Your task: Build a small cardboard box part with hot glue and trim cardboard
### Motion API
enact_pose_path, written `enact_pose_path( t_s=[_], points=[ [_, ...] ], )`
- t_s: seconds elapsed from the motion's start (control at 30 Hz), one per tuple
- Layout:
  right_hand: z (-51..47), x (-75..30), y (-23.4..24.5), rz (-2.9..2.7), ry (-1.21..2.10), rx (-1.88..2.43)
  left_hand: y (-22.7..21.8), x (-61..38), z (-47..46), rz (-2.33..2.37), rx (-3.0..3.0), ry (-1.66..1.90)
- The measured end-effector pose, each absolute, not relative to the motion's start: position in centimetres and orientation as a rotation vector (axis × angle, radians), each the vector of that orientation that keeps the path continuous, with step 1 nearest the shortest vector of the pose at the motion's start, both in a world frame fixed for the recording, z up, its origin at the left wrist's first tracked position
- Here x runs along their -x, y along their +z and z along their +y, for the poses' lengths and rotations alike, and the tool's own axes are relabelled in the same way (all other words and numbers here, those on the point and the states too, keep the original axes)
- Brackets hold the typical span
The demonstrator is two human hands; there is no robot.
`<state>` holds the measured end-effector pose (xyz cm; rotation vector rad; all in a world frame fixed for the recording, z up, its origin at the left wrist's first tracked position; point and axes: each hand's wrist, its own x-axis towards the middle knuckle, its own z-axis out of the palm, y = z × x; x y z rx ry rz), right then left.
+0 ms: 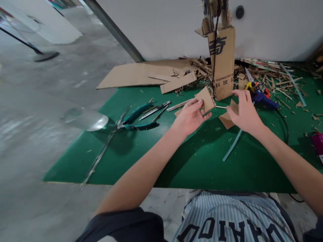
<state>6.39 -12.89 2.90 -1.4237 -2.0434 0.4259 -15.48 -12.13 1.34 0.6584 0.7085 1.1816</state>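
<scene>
Left hand (193, 116): partly curled, thumb pressing a small, flat cardboard square (206, 98) with a ragged, corrugated edge against the fingers; the piece is raised in front of the cardboard column (223, 67). Right hand (244, 112): half closed, thumb apart from the bent forefinger. A thin, pale stick (221, 107) spans from the square to the thumb; whether the thumb grips it, I cannot tell. A brown cardboard piece (226, 121) shows beneath this hand, contact unclear.

The column is smooth-faced, printed with dark characters, and upright on the green tabletop (126, 151). Shredded cardboard scraps (267, 75) lie behind. Beside the right hand: a blue plastic glue gun (263, 99) and a translucent, bluish strip (232, 145). To the left: teal-handled pliers (138, 126), spread open.
</scene>
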Motion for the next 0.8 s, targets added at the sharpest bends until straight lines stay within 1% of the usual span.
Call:
enact_pose_path(
  t_s=[0.07, 0.23, 0.3, 0.4, 0.5, 0.6, 0.8],
  points=[
    [-12.6, -7.8, 3.3, -2.098, 0.572, 1.373, 1.3, 15.5, -12.1, 0.709, -0.634, 1.181],
    [-11.4, -11.2, 2.8, -2.213, 1.152, 1.216, 0.7, 15.4, -12.1, 0.740, -0.630, 1.121],
    [-11.0, -11.6, 2.2, -2.205, 1.267, 1.167, 0.4, 15.2, -12.1, 0.770, -0.621, 1.079],
    [-10.7, -11.2, 1.7, -2.141, 1.356, 1.123, 0.2, 15.1, -12.0, 0.805, -0.587, 1.044],
    [-11.0, -10.6, 1.8, -2.073, 1.361, 1.157, 0.2, 15.1, -12.0, 0.816, -0.547, 1.040],
    [-11.7, -10.0, 1.8, -2.070, 1.255, 1.201, 0.1, 15.2, -11.9, 0.812, -0.579, 1.036],
    [-12.5, -8.3, 0.8, -2.050, 0.768, 1.154, 0.0, 15.1, -12.1, 0.814, -0.711, 1.088]
  ],
)
